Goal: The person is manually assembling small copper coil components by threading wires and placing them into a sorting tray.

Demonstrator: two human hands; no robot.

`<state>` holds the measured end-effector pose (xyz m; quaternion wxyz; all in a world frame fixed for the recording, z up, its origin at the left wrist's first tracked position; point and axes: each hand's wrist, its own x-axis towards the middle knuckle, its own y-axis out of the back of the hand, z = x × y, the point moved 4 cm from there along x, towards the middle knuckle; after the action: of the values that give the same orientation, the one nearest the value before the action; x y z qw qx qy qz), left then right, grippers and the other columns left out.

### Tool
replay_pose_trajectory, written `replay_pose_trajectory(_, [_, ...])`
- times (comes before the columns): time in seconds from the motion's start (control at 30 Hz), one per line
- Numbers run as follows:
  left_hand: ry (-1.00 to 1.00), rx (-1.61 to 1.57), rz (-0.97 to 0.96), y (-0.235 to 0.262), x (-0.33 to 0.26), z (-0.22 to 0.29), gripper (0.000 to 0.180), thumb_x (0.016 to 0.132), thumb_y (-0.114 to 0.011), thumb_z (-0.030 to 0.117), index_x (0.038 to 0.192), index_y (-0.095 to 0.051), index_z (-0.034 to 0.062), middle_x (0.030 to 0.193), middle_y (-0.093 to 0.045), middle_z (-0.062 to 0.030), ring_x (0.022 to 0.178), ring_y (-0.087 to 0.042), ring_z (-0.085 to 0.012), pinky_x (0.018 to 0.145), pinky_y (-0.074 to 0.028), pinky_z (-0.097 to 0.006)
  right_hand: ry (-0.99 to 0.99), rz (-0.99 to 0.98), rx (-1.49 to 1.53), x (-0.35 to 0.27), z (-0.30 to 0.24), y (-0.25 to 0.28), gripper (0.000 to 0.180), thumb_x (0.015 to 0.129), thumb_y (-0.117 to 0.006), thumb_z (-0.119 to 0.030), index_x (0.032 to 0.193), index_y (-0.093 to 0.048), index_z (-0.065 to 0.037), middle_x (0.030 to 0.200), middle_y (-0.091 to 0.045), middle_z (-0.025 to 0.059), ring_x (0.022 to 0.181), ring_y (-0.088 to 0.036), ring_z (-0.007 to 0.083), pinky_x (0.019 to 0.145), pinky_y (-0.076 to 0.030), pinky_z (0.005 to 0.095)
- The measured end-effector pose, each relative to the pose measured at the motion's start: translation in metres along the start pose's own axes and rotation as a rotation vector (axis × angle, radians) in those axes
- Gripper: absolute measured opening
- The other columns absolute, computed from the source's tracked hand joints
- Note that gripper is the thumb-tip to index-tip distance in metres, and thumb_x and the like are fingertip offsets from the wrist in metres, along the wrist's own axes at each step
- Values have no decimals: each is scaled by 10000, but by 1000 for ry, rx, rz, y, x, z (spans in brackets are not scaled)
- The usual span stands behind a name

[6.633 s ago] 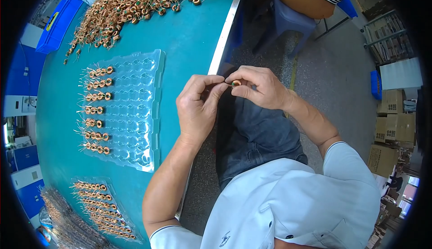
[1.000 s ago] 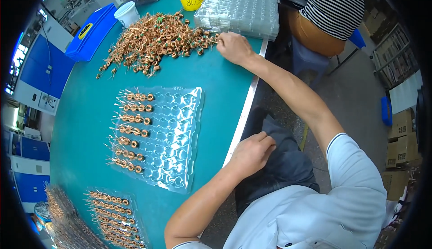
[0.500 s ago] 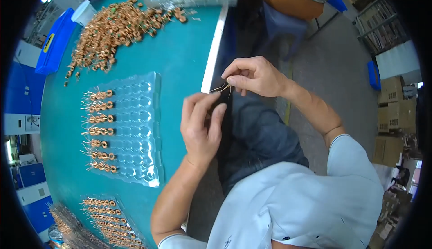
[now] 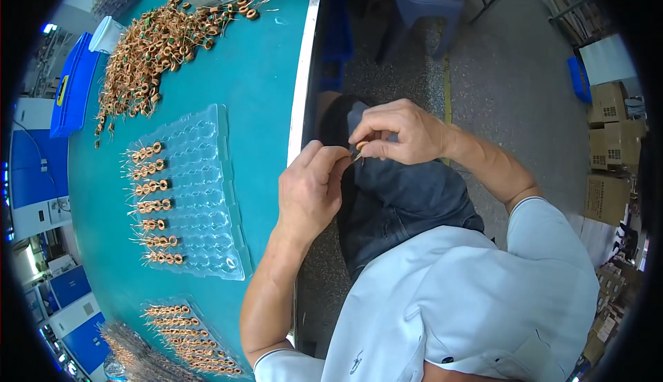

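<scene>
Teal bench (image 4: 255, 71) is sitting to your left — you're working over your lap, right hand (image 4: 404, 133) pinching a small copper coil (image 4: 360, 147) while left hand (image 4: 311, 189) fingertips are closing on its leads, clear of the tray (image 4: 207, 196).

table (image 4: 262, 64): teal
coil pile (image 4: 148, 47): copper, green flecks
tray (image 4: 207, 196): clear
bin (image 4: 72, 85): blue
shirt (image 4: 469, 299): white
trousers (image 4: 400, 202): dark blue-grey
</scene>
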<state>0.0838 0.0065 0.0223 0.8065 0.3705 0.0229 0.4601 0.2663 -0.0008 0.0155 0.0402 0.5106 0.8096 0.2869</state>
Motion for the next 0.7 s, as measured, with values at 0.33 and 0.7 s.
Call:
replay_pose_trajectory(0.33, [18, -70, -13, 6, 2, 0, 190, 848, -673, 8, 1026, -662, 76, 830, -574, -93, 706, -625, -258, 584, -498, -348, -126, 139, 429, -12, 13, -4, 147, 946, -616, -96, 1038, -628, 18, 857, -643, 84, 681, -670, 129, 594, -566, 230])
replay_pose_trajectory(0.7, [322, -297, -4, -9, -11, -11, 288, 810, -751, 33, 1074, -638, 14, 785, -613, -67, 702, -637, -151, 606, -506, -271, -161, 193, 534, -19, 16, -28, 189, 968, -595, -129, 1088, -600, 17, 886, -653, 94, 691, -665, 122, 619, -573, 235])
